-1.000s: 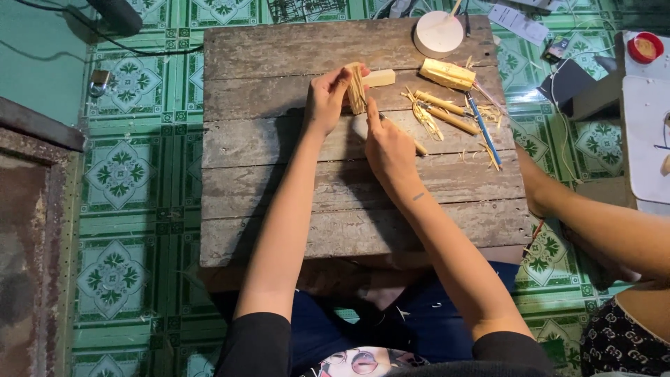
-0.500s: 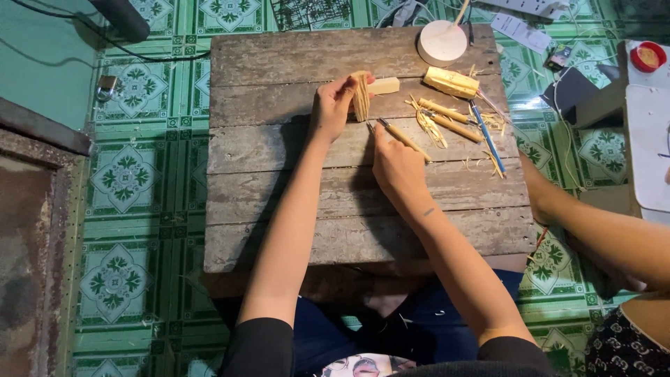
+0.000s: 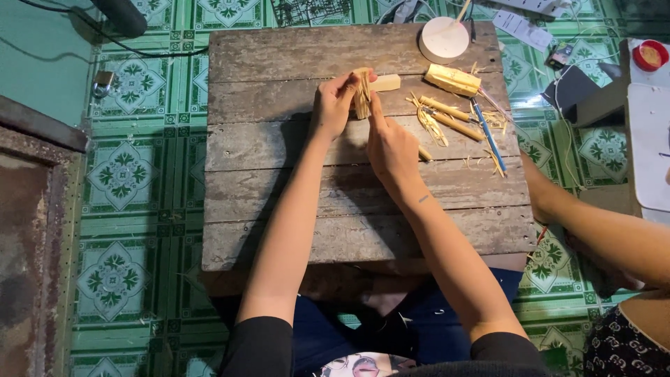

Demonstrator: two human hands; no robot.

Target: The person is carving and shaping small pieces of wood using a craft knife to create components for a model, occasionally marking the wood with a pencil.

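The left hand (image 3: 333, 105) is gripping a bundle of pale strips (image 3: 361, 94) upright on the wooden table (image 3: 279, 202), while the right hand (image 3: 391, 143) is pinching its lower side with closed fingers.

The wooden table (image 3: 279, 209) lies bare along its left edge and near edge. Toward the far right corner, a white disc (image 3: 444, 39), bamboo pieces (image 3: 452, 79) and a blue pen (image 3: 488, 137) crowd the way.

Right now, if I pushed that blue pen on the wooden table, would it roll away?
Probably a little. The blue pen looks thin and round, so a sideways push would likely roll it. The wooden table has rough planks with gaps, and wood shavings lie nearby, which would likely stop it soon. It seems light and stiff.
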